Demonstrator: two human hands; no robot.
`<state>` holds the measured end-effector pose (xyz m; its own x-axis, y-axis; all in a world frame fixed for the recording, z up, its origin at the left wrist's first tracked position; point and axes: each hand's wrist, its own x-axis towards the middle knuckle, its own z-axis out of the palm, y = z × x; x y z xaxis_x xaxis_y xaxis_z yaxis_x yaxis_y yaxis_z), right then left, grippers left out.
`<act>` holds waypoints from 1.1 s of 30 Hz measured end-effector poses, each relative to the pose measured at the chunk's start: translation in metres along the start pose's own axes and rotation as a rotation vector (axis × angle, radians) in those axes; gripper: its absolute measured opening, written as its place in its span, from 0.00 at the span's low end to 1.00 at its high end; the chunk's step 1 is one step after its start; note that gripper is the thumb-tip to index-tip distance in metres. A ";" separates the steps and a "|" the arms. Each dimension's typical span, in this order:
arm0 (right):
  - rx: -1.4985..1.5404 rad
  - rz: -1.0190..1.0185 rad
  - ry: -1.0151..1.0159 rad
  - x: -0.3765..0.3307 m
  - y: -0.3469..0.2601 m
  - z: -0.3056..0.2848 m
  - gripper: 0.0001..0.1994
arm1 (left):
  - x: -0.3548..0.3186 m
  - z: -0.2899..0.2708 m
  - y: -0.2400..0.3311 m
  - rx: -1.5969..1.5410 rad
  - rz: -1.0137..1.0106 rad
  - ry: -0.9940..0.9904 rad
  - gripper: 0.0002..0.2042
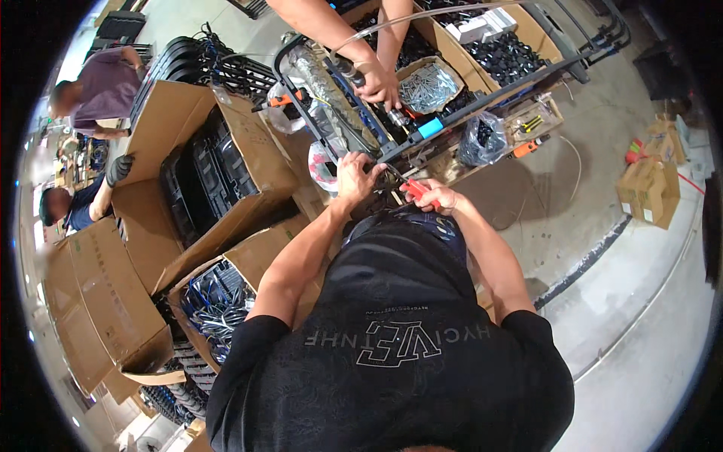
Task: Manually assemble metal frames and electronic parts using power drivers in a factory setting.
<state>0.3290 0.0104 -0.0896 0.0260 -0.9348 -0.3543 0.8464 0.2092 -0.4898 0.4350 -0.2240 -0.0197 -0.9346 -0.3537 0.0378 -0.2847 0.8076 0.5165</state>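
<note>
Left hand [354, 175]: fingers curled down onto the black frame [422, 135], at the near edge of the cart; it appears to press or steady a part there, though what lies under the fingers cannot be told.
Right hand [443, 197]: closed around the red handles of the pliers [419, 191], whose nose points toward the left hand; the tip is hidden among dark parts.
Pliers: judged stiff, light, with grippy sleeved handles; best held well back on the handles, as here.
Frame: a dark metal bar with a blue clip [431, 127], running aslant across the cart; judged rigid and heavy, safe to brace against anywhere along its length.
Co-worker's hands [379, 81]: across the frame, closed on a tool fed by a clear hose [407, 16].
Screw box [428, 84]: open carton of bright metal fasteners just beyond the frame; loose, small, easily spilled.
Bag [482, 137]: clear plastic, dark parts inside, at the cart's right edge.
Cartons [218, 166]: open, holding black moulded parts, on the floor to the left.
Cable carton [215, 301]: blue-grey wire bundles, beside the left elbow.
</note>
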 end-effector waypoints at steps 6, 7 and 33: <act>-0.728 0.022 0.377 0.016 0.012 0.004 0.23 | 0.002 -0.011 -0.002 0.017 0.081 -0.098 0.15; -0.936 0.034 0.483 0.018 0.013 0.004 0.22 | 0.004 -0.010 -0.003 0.019 0.086 -0.098 0.15; -0.901 -0.001 0.650 0.008 0.001 0.034 0.14 | 0.007 -0.003 -0.005 -0.082 0.019 -0.064 0.17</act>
<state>0.3482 -0.0070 -0.0658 -0.4816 -0.6616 -0.5748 0.1436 0.5874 -0.7965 0.4307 -0.2317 -0.0192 -0.9521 -0.3058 -0.0049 -0.2507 0.7715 0.5848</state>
